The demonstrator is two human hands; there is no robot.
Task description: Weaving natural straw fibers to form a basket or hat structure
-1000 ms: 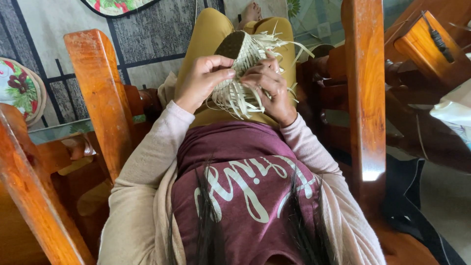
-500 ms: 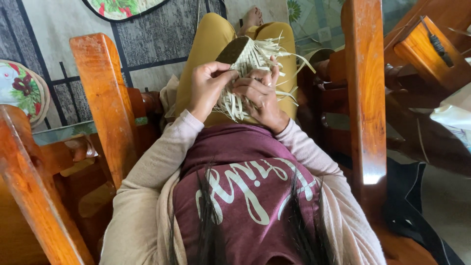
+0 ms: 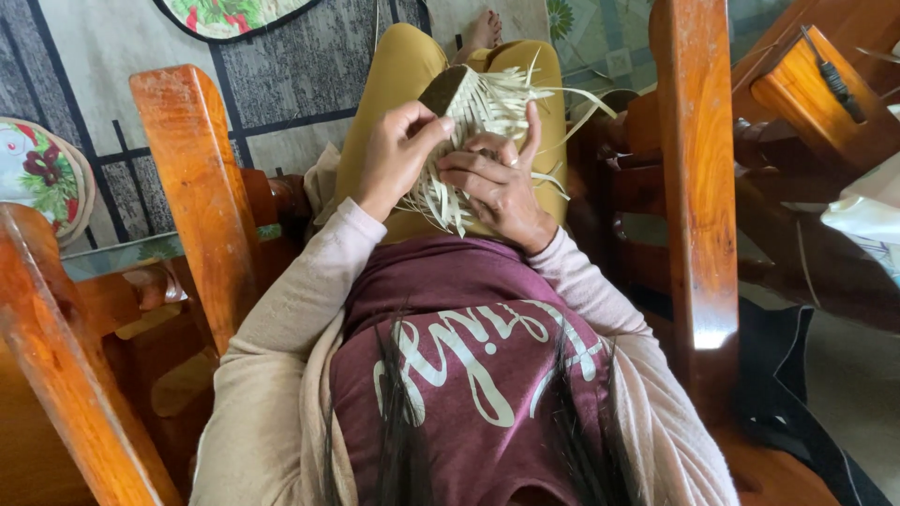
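Observation:
A piece of woven straw work [image 3: 473,108] with many loose pale strips hanging from it rests over my lap, above my yellow trousers [image 3: 398,84]. My left hand [image 3: 398,155] grips its left side, thumb and fingers pinching the dark woven edge. My right hand [image 3: 497,183] holds the right side from below, fingers curled among the loose strips and one finger raised along the weave. Both hands touch the straw work and nearly touch each other.
I sit in a wooden chair; its polished armrest posts stand at left [image 3: 197,187] and right [image 3: 694,169]. A wooden table [image 3: 816,89] is at upper right. A patterned rug [image 3: 141,84] covers the floor, with a round floral mat [image 3: 37,169] at left. Dark cloth [image 3: 787,375] lies at lower right.
Both hands have shifted slightly on the straw work, fingers working the strips. The piece sits a little higher and the right hand's finger is now raised along it.

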